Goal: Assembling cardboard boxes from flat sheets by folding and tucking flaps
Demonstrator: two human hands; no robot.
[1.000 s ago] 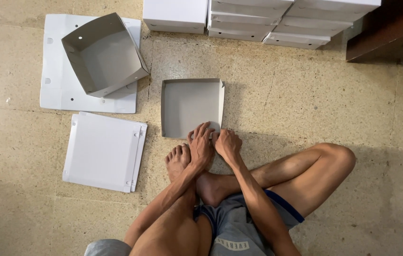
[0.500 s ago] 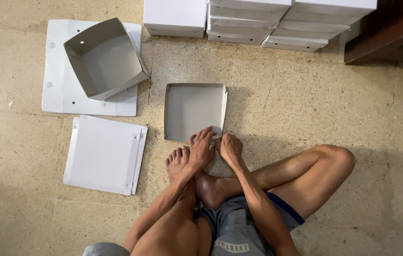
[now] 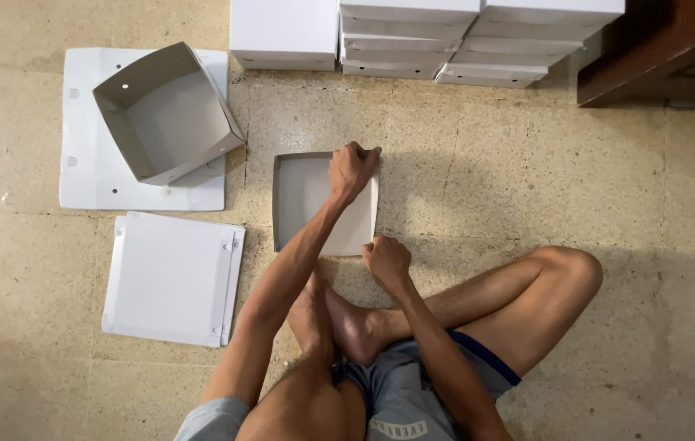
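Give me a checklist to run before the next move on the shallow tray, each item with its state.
1. Left hand on the shallow tray's far right corner: ok.
2. Right hand at the tray's near right corner: ok.
3. Tray flat on the floor: ok.
4. Tray inside holds nothing: ok.
5. How firm either grip is: cannot tell, fingers curl out of sight.
6. Deep folded box and flat sheet apart from the tray: ok.

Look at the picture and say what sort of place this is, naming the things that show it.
Probably a small home workshop or storeroom floor where cardboard boxes are made up. Finished white boxes are stacked along the far edge, flat cardboard sheets lie on the speckled stone floor, and both hands work on a shallow grey tray.
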